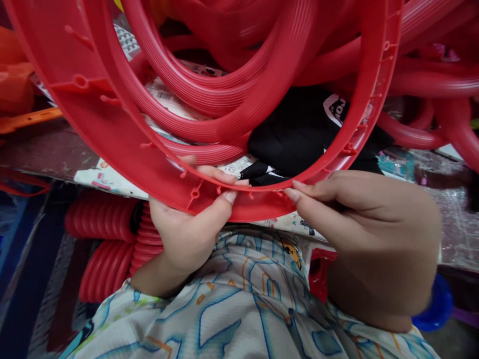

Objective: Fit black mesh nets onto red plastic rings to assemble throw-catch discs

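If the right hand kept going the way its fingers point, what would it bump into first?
The right hand points leftward along the red ring; its fingertips would likely meet the left hand thumb first, though depth is unclear.

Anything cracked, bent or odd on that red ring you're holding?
No cracks or warping visible on the red ring. Left hand and right hand pinch its lower inner edge; small thin tabs there may be flash, too small to tell.

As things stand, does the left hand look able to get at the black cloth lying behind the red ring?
Probably yes. The left hand grips the lower rim of the red ring, and the black cloth shows through the ring's open middle, just past the fingertips. It would have to release its grip first.
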Action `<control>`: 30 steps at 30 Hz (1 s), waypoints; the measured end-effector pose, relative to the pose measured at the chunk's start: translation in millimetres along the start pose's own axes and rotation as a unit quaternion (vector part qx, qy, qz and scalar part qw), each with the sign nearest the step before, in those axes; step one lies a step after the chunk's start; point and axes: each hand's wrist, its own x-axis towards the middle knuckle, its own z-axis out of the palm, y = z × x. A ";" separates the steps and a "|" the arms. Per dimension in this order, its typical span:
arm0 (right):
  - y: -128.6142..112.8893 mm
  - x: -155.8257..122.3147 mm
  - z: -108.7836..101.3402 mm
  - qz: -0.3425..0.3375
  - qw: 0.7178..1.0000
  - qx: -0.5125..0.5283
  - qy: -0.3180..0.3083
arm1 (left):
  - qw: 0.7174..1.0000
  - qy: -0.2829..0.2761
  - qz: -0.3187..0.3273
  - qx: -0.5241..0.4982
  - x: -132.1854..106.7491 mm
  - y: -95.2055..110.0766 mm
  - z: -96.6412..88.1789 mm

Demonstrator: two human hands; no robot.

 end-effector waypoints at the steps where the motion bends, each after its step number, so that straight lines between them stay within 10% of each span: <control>1: -0.3 0.3 0.3 0.000 1.000 0.010 0.005 | 1.000 -0.001 -0.001 -0.001 -0.1 0.1 -0.3; 30: 16.0 19.6 38.2 -0.207 0.969 0.037 0.133 | 0.986 0.012 -0.105 -0.129 0.2 -9.0 7.3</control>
